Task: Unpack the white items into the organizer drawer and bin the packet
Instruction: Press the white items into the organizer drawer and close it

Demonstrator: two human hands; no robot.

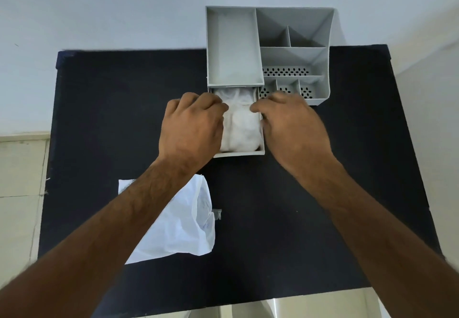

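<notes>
head | grey organizer (234,51) at table (111,119) back edge, drawer (239,153) pulled out | white items (242,129) inside drawer | L hand (192,129) & R hand (293,126) curled over drawer sides, fingertips on white items, grip unclear | white packet (183,228) flat nr front-left, under L forearm

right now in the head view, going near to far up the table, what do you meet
packet → drawer holding the white items, with left hand and right hand at its sides → organizer
</notes>
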